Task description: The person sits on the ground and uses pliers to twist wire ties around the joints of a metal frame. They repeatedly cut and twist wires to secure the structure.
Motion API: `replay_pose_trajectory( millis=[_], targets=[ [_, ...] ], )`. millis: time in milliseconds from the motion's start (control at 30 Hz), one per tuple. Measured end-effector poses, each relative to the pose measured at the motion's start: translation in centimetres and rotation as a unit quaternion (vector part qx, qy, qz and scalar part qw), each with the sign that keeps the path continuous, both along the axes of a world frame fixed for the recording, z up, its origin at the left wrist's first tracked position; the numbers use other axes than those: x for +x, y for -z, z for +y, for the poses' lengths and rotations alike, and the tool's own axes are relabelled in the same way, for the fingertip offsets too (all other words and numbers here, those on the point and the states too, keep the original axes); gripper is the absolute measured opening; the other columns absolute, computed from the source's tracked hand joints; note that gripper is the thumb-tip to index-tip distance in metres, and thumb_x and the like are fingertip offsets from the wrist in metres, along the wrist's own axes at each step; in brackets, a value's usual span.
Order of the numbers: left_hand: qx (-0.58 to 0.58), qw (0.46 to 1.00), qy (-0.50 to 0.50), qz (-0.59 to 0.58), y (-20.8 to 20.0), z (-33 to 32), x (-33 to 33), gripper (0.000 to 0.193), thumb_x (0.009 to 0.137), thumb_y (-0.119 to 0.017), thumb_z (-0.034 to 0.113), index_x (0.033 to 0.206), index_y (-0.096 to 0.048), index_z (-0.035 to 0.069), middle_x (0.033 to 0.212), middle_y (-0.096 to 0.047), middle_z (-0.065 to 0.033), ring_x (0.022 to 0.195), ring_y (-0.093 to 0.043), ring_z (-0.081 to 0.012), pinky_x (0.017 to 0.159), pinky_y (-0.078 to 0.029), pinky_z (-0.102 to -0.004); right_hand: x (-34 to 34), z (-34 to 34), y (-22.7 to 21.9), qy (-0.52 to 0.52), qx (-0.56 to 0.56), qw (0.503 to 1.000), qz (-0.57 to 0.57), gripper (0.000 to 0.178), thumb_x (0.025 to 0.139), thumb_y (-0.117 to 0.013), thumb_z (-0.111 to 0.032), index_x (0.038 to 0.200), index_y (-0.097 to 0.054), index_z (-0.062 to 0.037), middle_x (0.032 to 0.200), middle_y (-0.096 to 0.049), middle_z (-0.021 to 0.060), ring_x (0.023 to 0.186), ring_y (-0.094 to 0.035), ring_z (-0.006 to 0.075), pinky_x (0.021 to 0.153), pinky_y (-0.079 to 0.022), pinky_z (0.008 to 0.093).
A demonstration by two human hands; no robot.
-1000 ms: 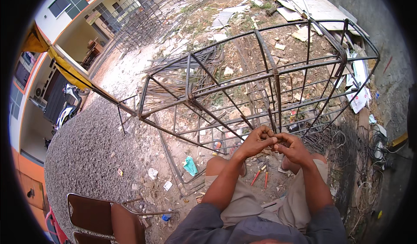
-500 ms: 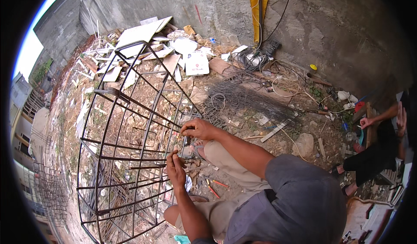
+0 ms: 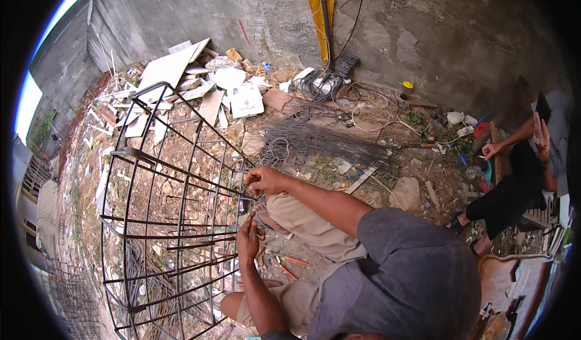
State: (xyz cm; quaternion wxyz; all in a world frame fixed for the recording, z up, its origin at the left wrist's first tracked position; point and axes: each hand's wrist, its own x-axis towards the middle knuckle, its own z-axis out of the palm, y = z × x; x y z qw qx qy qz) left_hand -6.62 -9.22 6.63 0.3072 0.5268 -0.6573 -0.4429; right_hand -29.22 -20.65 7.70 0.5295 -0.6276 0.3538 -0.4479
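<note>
A long cage of steel reinforcing bars (image 3: 192, 176) tied with square stirrups stretches out in front of me. My right hand (image 3: 265, 181) is closed at the cage's near end, fingers curled together beside the upper bars. Lower down, my left hand (image 3: 247, 238) is closed too, thumb and fingers pinched next to the ends of the middle bars. Whatever either hand pinches is too small to make out. A small black object (image 3: 243, 205) shows between the hands. On the ground near my legs lies a hand tool with orange-red handles (image 3: 295, 260), spread apart.
A heap of broken white boards (image 3: 175, 68) lies by the concrete wall (image 3: 423, 31). Bundled thin wire (image 3: 315, 140) and coiled cable (image 3: 324, 85) lie on the rubble ground. At the right sits another person (image 3: 523, 164); a large stone (image 3: 406, 193) lies between us.
The view has shifted, so the wall, heap and cage sit further left in the picture. My hands remain at the cage's near end, slightly further apart, with the right fingers more curled.
</note>
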Motion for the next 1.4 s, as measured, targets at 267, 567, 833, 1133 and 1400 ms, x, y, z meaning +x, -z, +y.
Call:
replay_pose_trajectory(
  millis=[267,567,833,1133,1400],
  targets=[
    [-0.022,0.997,-0.055,0.041,0.6,-2.7,-0.6,0.039,0.103,-0.051,0.023,0.136,-0.058,0.004,0.071,-0.057,0.0017,0.056,-0.039,-0.0045,0.053,-0.034,-0.023,-1.3,1.6,-1.3,0.137,-0.121,0.973,0.139,0.03,0.09,-0.07,-0.023,0.112,-0.063,-0.0048,0.087,-0.07,0.012,0.074,-0.068,0.0245,0.067,-0.051,0.0375],
    [-0.033,0.983,-0.008,0.178,1.5,-4.2,-3.2,0.049,0.102,-0.056,0.03,0.138,-0.051,-0.004,0.113,-0.066,-0.014,0.103,-0.064,-0.0195,0.094,-0.049,-0.0336,-0.8,2.4,-2.5,0.058,-0.22,0.913,0.338,0.029,0.09,-0.067,-0.033,0.109,-0.065,-0.0114,0.092,-0.07,0.0143,0.085,-0.067,0.0363,0.072,-0.052,0.047],
    [0.048,0.947,-0.1,0.302,0.4,-4.9,-4.2,0.024,0.1,-0.062,0.026,0.104,-0.066,0.002,0.084,-0.06,0.0,0.074,-0.054,-0.0071,0.066,-0.045,-0.0224,0.8,3.2,-3.6,0.016,-0.174,0.934,0.312,0.037,0.086,-0.063,-0.018,0.122,-0.06,-0.0127,0.086,-0.07,0.0132,0.079,-0.069,0.033,0.069,-0.052,0.0455],
    [0.166,0.876,-0.034,0.452,-0.4,-6.1,-4.2,0.038,0.099,-0.06,0.024,0.132,-0.056,0.005,0.082,-0.052,0.0041,0.068,-0.047,-0.0069,0.059,-0.042,-0.0227,-2.0,2.8,-2.5,0.031,-0.151,0.948,0.277,0.026,0.088,-0.068,-0.032,0.101,-0.068,-0.0085,0.092,-0.071,0.0095,0.083,-0.068,0.0301,0.072,-0.052,0.0412],
    [0.164,0.839,-0.033,0.517,-1.8,-5.8,-4.9,0.045,0.097,-0.062,0.016,0.14,-0.049,0.006,0.108,-0.063,-0.0003,0.085,-0.06,-0.0107,0.076,-0.053,-0.0283,0.0,3.1,-2.7,0.109,-0.227,0.931,0.263,0.025,0.093,-0.066,-0.031,0.102,-0.068,-0.0089,0.098,-0.069,0.0116,0.089,-0.066,0.0332,0.073,-0.052,0.0417]
  ],
)
